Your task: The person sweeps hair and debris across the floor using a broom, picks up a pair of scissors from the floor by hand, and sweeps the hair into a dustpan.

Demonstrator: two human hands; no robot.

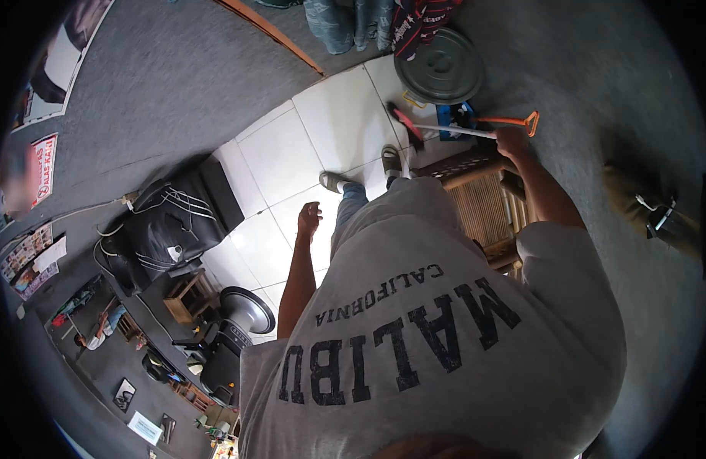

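Note:
My right hand (513, 143), at the upper right, is closed around the pale handle of a broom (456, 131). The broom's pink and dark head (405, 125) is near the tiled floor. Close beside that hand runs the orange handle of what looks like a dustpan (513, 120); its blue part (454, 121) lies behind the broom handle. I cannot make out whether the hand touches the orange handle. My left hand (310, 220) hangs over the white tiles with loosely curled fingers, somewhat apart, holding nothing.
A bamboo seat (483, 210) stands right of my legs. Beyond it are a dark lidded bin (441, 67) and hanging clothes (334, 23). A black covered object with cables (177, 226), a wooden stool (190, 298) and a salon-type chair (223, 359) stand at left, before a mirror (100, 329).

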